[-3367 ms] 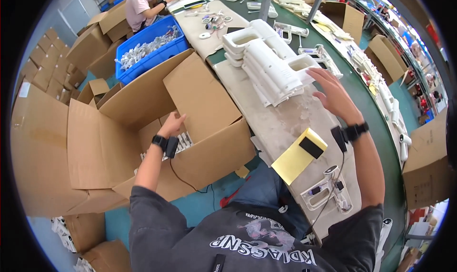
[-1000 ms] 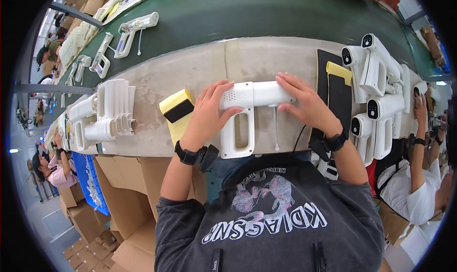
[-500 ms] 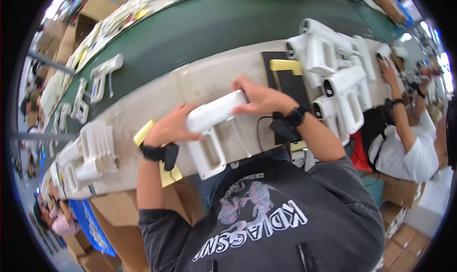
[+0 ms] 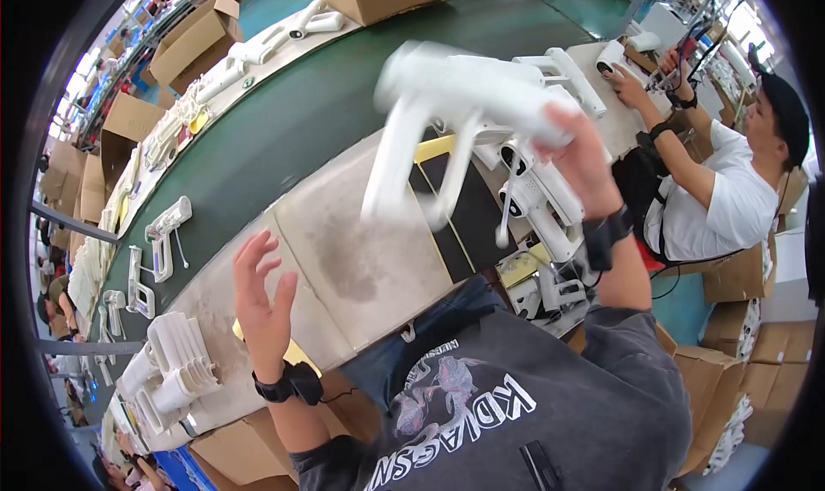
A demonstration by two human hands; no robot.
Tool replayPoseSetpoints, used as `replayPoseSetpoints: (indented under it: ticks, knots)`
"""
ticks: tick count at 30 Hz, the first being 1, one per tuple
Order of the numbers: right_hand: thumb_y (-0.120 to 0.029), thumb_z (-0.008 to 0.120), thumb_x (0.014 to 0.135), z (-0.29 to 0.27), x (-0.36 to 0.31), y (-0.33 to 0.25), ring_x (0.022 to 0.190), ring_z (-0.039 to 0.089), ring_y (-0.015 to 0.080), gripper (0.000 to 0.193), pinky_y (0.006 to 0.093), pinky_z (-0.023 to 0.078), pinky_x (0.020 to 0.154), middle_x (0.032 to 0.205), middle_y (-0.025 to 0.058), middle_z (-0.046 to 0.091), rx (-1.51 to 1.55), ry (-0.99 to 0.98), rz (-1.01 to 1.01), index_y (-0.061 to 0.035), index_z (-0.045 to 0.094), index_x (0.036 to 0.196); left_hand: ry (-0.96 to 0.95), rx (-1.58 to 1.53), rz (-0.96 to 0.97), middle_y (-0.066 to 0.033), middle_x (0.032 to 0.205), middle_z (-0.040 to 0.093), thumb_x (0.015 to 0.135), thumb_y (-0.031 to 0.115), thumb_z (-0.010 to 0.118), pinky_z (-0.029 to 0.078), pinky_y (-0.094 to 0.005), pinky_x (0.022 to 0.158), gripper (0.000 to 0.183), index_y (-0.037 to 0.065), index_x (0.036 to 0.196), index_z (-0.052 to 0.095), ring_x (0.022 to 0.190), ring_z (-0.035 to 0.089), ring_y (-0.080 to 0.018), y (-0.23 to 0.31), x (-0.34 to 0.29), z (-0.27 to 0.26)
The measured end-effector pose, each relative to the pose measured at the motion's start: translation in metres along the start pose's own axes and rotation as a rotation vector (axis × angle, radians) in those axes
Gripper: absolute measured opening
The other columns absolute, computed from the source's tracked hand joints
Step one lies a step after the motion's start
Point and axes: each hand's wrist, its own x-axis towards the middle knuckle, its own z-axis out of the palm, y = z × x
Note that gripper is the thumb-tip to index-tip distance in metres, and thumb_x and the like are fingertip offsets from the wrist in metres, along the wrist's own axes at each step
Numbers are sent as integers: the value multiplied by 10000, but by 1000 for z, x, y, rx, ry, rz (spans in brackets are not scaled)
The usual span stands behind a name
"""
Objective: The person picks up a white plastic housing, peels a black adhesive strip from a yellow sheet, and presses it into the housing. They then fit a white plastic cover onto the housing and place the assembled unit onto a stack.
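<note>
Right hand holds one white handled device.

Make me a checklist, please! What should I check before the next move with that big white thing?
1. Right hand has hold of the white device: ok, it grips one end.
2. Left hand is free: ok, open and holding nothing.
3. White device is clear of the white units near it: cannot tell, they overlap in this view.
4. Black mat is fully in sight: not ok, the white device covers part of it.
5. White device has no scratches: cannot tell, it is blurred.
6. Co-worker's hand is away from the white device: ok, apart from it.
</note>
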Motion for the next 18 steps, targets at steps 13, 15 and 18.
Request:
replayPoseSetpoints:
  ticks: [13,15,18]
  knots:
    - [-319,806,845,-267,106,1,815,701,263,522,325,587,582,1037,132,681,-155,830,-28,-16,625,1229,-93,-212,-271,-102,1191,666,986,62,616,513,-311,932,312,-14,1288,592,1067,651,-191,-57,-36,-13]
    - [-351,797,851,-259,108,10,816,700,256,514,325,583,584,1033,138,684,-187,826,4,-17,642,1209,-95,-213,-288,-102,1188,666,987,65,617,515,-310,930,311,-15,1287,592,1062,652,-190,-61,-35,-14]
    - [-467,764,863,-242,117,27,782,675,232,532,340,568,585,1020,121,693,-503,880,81,-18,695,1139,-96,-162,-306,-100,1183,666,996,81,614,510,-301,931,309,-9,1291,592,1049,655,-182,-64,-37,-28]
